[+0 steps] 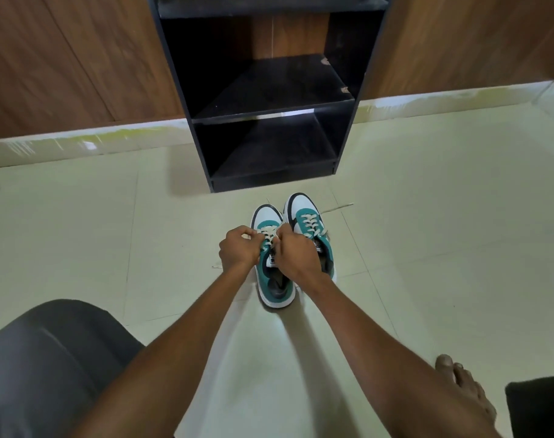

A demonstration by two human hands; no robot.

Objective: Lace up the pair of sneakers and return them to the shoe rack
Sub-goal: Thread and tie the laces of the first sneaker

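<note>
Sneakers (288, 245) before rack (269, 99) (side by side)

Both forearms are bare; no sleeves, watch or rings are seen. Dark grey trousers (48, 358) are worn, seen lower left. A bare foot (465, 390) is shown lower right.

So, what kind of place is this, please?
Probably a room in a home, perhaps near an entrance. A black shoe rack stands against a wood-panelled wall, and the person sits barefoot on a pale tiled floor, lacing teal and white sneakers.
</note>
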